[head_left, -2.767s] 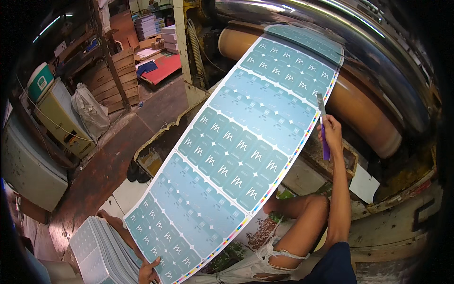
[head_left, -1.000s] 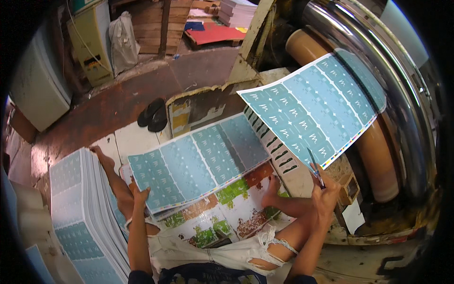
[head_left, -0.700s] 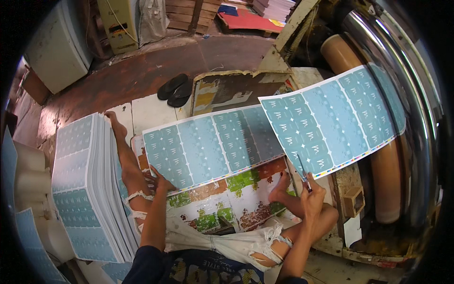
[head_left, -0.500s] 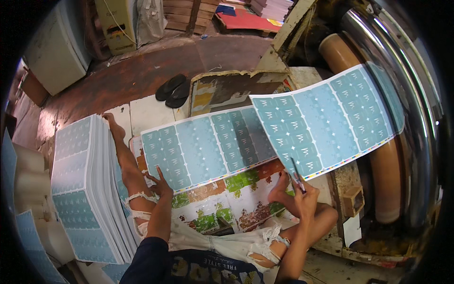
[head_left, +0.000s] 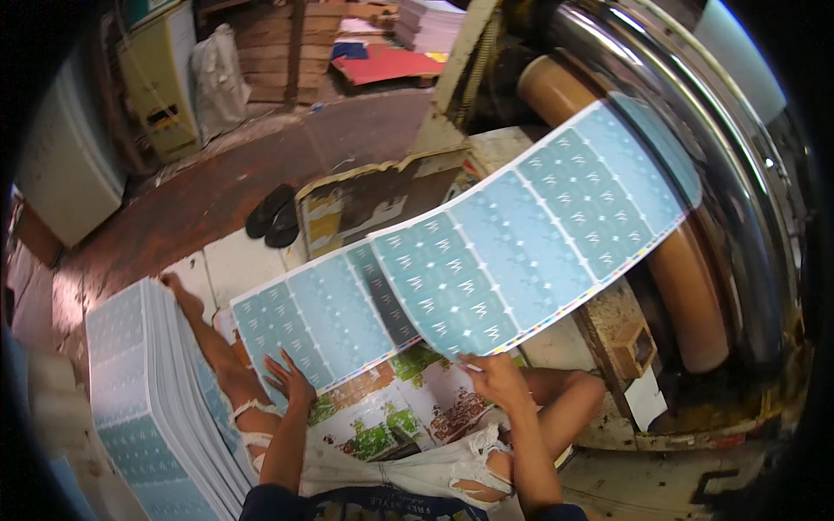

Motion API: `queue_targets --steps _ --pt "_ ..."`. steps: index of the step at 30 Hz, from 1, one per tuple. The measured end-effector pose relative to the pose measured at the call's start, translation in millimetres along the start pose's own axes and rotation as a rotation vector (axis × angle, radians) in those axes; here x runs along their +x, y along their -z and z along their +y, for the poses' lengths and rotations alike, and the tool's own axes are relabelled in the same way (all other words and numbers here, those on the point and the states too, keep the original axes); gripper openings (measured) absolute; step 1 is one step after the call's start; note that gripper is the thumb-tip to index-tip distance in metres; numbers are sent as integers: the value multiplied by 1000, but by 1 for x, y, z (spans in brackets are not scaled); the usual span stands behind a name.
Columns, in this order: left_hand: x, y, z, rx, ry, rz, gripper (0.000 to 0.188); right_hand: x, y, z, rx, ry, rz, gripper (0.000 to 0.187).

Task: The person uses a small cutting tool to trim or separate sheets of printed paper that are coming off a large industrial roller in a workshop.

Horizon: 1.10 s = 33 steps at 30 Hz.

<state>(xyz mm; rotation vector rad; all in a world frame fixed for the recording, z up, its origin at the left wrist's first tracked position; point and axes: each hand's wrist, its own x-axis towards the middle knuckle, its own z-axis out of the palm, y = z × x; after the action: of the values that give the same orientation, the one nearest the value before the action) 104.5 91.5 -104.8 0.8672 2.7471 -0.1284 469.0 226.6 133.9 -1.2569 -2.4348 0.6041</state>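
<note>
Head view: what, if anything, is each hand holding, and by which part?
Right hand: seemingly the upper teal printed paper sheet, by its near corner; anything else there cannot be told. Left hand: nothing; open over the lower teal printed paper sheet.

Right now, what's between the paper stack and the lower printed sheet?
In the head view, mainly your left leg, between the paper stack and lower printed sheet.

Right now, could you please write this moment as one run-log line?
left hand: spread, at lower sheet | right hand: at near corner of upper sheet | upper sheet: far end at shiny roller
</note>
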Motion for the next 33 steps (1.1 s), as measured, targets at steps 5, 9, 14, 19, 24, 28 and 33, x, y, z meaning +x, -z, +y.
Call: queue_targets --steps 5,9,14,19,24,28,33 --pt "-18 41 114 -1419 -225 -916 83 15 13 -5 8 99 -235 36" --pt "-88 149 192 -2139 -22 -1570 57 14 11 -1 -62 146 -263 30" --pt "-96 156 212 -1763 5 -1103 53 23 22 -5 -59 116 -386 25" --pt "-84 126 206 -1843 -110 -983 54 44 59 21 248 24 -605 25" --pt "-88 133 191 -1764 -173 -872 50 44 152 81 660 -199 -442 22" --pt "-81 141 169 -1795 -194 -756 49 67 267 125 547 -272 283 24" --pt "-87 131 168 -1781 -182 -827 50 79 382 252 458 -411 927 27"
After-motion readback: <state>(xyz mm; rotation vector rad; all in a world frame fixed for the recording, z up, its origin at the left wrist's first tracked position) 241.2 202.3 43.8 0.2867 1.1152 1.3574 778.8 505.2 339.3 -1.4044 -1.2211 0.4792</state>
